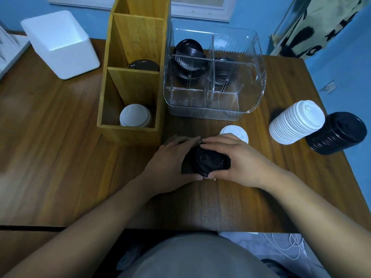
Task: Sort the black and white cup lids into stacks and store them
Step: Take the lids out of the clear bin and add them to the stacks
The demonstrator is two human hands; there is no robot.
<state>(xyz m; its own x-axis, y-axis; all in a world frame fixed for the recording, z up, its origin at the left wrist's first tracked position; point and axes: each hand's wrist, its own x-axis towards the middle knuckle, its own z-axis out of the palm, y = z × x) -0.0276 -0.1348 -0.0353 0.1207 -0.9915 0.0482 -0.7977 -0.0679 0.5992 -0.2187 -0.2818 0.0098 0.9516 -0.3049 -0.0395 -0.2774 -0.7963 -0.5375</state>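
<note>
Left hand [170,163] and right hand [239,163], fingers curled closed around a short stack of black lids [208,162] on the wooden table [60,157]. Just beyond, a single white lid [234,132]; right, tall white stack [295,122] beside black stack [337,133] (touching). Farther: wooden organizer [130,77] holding white and black lids; clear bin [214,77] with black lids.
</note>
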